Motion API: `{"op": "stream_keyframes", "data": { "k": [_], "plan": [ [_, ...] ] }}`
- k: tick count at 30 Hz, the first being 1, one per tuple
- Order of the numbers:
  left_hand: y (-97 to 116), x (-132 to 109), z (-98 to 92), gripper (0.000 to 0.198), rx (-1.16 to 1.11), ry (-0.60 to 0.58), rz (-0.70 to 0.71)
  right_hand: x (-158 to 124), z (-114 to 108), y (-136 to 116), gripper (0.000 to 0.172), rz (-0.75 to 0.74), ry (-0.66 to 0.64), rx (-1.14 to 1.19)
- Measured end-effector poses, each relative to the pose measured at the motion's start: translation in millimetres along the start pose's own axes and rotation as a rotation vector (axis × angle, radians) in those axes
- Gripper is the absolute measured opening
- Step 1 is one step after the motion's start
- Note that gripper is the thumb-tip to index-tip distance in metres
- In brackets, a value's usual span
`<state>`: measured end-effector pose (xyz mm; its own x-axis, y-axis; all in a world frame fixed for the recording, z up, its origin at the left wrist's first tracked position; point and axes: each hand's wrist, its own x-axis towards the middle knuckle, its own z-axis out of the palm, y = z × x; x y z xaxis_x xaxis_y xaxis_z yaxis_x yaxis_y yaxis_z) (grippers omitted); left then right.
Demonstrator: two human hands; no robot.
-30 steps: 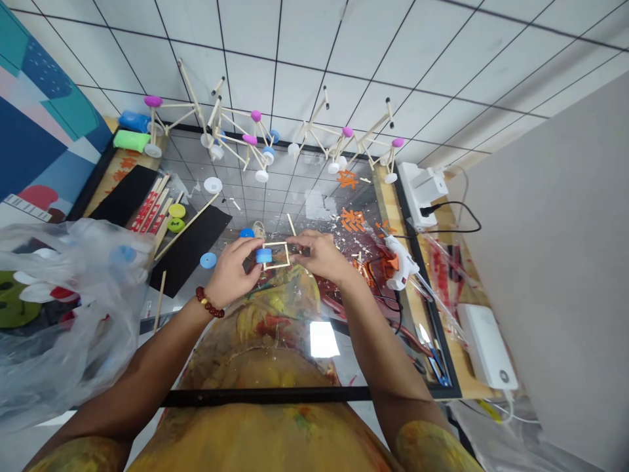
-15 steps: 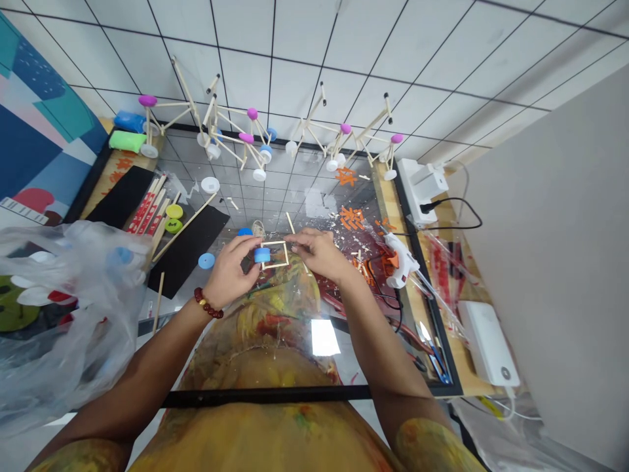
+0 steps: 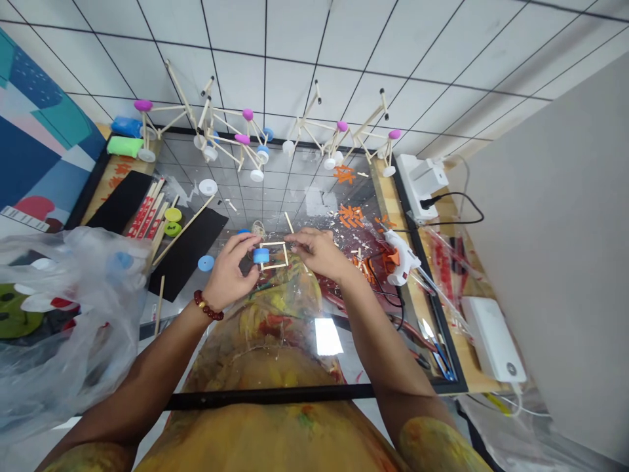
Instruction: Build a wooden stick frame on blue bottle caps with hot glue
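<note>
A small rectangular frame of wooden sticks (image 3: 274,267), with a blue wheel (image 3: 261,255) across its left end, is between my hands over the glass tabletop. The thumb and fingers of my left hand (image 3: 232,270) grip the wheel end from both sides. At the frame's far right corner, my right hand (image 3: 318,253) has its thumb and index finger closed on the wood; the exact contact is hard to make out. A loose wooden stick (image 3: 288,221) passes under the right hand. Left of my left hand lies a blue disc (image 3: 206,263).
Several stick models (image 3: 299,124) with wheels and purple tops stand along the back edge. A white glue gun (image 3: 403,257) lies at right, near a power strip (image 3: 417,180). Black sheets (image 3: 189,252), bundled sticks (image 3: 147,213) and a plastic bag (image 3: 93,282) are at left. Wood scraps litter the glass.
The view has tilted slightly. Both hands keep nearly the same pose on the stick frame, and the blue wheel looks slightly turned or shifted.
</note>
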<state>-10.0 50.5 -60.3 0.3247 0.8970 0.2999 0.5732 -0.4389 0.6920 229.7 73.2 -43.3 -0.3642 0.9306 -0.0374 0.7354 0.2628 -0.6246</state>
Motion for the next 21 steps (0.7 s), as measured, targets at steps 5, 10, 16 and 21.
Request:
{"op": "stream_keyframes", "data": {
  "k": [5, 10, 16, 21],
  "plan": [
    [-1, 0, 0.1, 0.058, -0.003, 0.014, 0.010, -3, -8, -8, 0.033, -0.010, 0.093, -0.014],
    [-3, 1, 1.4, 0.052, -0.034, 0.099, 0.007, -13, -23, -16, 0.026, -0.095, 0.303, 0.075],
    [-1, 1, -3.3, 0.043, -0.023, 0.286, 0.011, -41, -26, -28, 0.016, -0.109, 0.470, 0.110],
    [-5, 1, -5.3, 0.039, -0.041, 0.363, 0.004, -77, -9, -35, 0.022, -0.076, 0.449, 0.127]
  ]
}}
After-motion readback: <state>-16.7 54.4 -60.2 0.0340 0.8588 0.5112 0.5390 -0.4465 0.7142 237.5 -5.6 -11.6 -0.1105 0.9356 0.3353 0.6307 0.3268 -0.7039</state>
